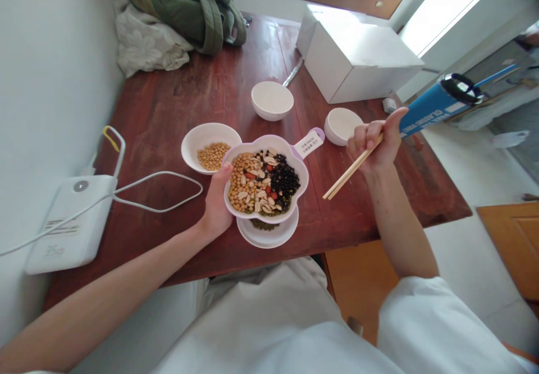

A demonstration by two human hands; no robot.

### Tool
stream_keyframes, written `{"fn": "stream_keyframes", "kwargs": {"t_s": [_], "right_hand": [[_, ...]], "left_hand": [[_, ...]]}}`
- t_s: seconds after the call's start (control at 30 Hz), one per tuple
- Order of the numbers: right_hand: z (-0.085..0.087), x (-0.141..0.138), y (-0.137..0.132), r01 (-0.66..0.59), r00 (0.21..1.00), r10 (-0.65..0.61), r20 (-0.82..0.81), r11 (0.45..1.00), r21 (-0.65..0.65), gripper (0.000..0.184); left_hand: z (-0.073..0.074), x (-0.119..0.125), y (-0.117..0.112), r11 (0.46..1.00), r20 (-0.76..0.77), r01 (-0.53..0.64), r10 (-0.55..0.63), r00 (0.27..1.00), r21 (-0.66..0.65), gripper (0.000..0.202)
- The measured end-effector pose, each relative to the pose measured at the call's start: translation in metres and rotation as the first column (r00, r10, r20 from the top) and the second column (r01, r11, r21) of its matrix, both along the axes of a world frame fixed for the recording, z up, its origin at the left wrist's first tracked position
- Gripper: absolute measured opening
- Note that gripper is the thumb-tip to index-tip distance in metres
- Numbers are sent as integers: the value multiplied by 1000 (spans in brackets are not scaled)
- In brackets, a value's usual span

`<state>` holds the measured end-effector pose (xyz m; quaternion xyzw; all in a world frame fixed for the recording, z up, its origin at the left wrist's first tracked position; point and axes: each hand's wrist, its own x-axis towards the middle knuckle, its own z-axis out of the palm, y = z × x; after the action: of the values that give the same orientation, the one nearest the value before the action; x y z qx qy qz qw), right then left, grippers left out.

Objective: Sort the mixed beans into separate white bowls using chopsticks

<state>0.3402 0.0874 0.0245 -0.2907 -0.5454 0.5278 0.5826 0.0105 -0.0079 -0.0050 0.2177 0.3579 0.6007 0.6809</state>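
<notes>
My left hand (217,203) grips the left edge of a flower-shaped bowl (301,166) with a pale purple rim and a labelled handle. Inside lie soybeans (238,178), peanuts (261,201), black beans (286,177) and a few red pieces. Wrapped around a pair of wooden chopsticks (351,170), my right hand (375,145) is held to the right, tips pointing down-left. Partly behind the flower-shaped bowl, a white bowl (191,141) has soybeans in it. Below, a white dish (267,240) with green beans is partly covered by the flower-shaped bowl.
Two more white bowls, a middle one (272,101) and a right one (340,126), stand farther back. A white box (362,54), blue bottle (438,104) and green backpack (177,3) are around the table (160,115). A white power bank (76,222) with cable lies left.
</notes>
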Motion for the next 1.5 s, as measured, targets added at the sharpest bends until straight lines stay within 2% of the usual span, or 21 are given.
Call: {"fn": "stream_keyframes", "kwargs": {"t_s": [0.23, 0.43, 0.6, 0.7, 1.17, 1.3, 1.5], "right_hand": [[-19, -14, -11, -49, 997, 49, -54, 999, -6, 81], [-30, -26, -10, -4, 995, -10, -103, 990, -142, 83], [-29, -28, -10, 78, 992, -97, -75, 970, -229, 88], [-27, -30, -12, 79, 993, -97, -61, 966, -245, 87], [-29, -29, -8, 73, 991, -104, -88, 951, -302, 81], [-28, -28, -6, 84, 983, -130, -128, 946, -312, 81], [-32, -24, -4, 79, 976, -135, -170, 950, -301, 79]], "left_hand": [[1, -1, 0, 999, 28, 24, -23, 999, -28, 44], [3, -1, 0, 1000, 103, 3, -6, 995, 31, 47], [7, -2, 1, 998, 48, -17, 14, 999, 56, 39], [9, -1, 3, 998, 27, -32, 30, 999, 63, 43], [15, -1, 4, 999, 57, 37, -39, 998, 28, 43], [13, 0, 4, 999, 24, 31, -32, 999, 37, 47], [3, -5, 3, 999, -49, 42, -42, 998, -2, 40]]}}
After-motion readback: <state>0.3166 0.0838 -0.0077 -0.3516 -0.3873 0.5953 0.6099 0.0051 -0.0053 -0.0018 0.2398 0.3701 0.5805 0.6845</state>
